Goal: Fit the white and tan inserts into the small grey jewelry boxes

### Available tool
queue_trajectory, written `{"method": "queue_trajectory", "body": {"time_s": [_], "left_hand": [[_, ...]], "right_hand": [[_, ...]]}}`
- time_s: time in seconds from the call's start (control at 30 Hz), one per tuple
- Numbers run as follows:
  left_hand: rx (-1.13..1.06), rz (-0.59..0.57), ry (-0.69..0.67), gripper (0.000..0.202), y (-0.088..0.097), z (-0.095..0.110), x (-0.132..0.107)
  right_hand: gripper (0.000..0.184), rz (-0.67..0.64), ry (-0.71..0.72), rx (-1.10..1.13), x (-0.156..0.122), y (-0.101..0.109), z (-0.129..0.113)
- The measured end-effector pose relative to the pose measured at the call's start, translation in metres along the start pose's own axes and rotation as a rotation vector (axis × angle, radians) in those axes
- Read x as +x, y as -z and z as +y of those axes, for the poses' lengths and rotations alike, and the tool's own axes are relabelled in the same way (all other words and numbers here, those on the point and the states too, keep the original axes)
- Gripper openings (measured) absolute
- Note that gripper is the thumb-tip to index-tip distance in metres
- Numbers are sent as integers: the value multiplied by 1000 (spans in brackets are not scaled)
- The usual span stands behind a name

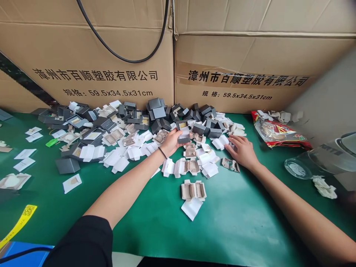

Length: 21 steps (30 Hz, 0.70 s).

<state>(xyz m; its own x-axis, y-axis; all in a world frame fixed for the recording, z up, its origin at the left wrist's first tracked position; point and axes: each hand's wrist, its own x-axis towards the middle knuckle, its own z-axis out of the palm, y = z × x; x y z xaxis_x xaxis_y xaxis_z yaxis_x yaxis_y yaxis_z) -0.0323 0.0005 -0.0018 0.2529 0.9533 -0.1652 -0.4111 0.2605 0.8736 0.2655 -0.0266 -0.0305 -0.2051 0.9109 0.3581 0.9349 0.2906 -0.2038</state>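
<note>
My left hand [171, 142] is closed around a small dark grey box [183, 128], its open side facing up with something pale inside. My right hand [243, 151] lies palm down with fingers stretched out and apart. Its fingertips are beside a folded white card insert [220, 142], and I cannot tell whether they touch it. Just below that hand is a loose brownish card insert [230, 165]. Between both arms, closer to me, sit an unfolded card insert [193, 190] and a white slip [192, 208].
Grey boxes [155, 107] and white paper pieces [133, 152] are heaped along the cartons [111, 48]. A red snack bag [280, 129], a clear jug [319, 159] and crumpled tissue [325, 187] stand at right. A yellow strip [19, 224] lies at lower left on the green mat [144, 230].
</note>
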Motion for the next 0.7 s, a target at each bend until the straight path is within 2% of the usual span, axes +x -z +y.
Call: {"method": "queue_trajectory", "body": {"time_s": [0.07, 0.1, 0.17, 0.23, 0.27, 0.33, 0.43, 0.7], "left_hand": [[5, 11, 10, 18, -1, 1, 0], [9, 21, 16, 18, -1, 1, 0], [17, 31, 26, 19, -2, 1, -1], [23, 26, 28, 19, -2, 2, 0], [24, 23, 28, 19, -2, 2, 0], [25, 18, 30, 19, -2, 1, 0], [30, 9, 39, 20, -1, 1, 1], [37, -10, 42, 20, -2, 3, 3]], "right_hand": [[33, 67, 57, 69, 0, 4, -4], [32, 134, 40, 87, 2, 6, -2], [33, 297, -86, 61, 11, 5, 8], [40, 356, -227, -2, 25, 0, 24], [48, 311, -269, -20, 32, -2, 32], [61, 116, -284, -20, 44, -7, 43], [62, -94, -195, -65, 48, -9, 42], [51, -69, -42, -15, 27, -9, -9]]}}
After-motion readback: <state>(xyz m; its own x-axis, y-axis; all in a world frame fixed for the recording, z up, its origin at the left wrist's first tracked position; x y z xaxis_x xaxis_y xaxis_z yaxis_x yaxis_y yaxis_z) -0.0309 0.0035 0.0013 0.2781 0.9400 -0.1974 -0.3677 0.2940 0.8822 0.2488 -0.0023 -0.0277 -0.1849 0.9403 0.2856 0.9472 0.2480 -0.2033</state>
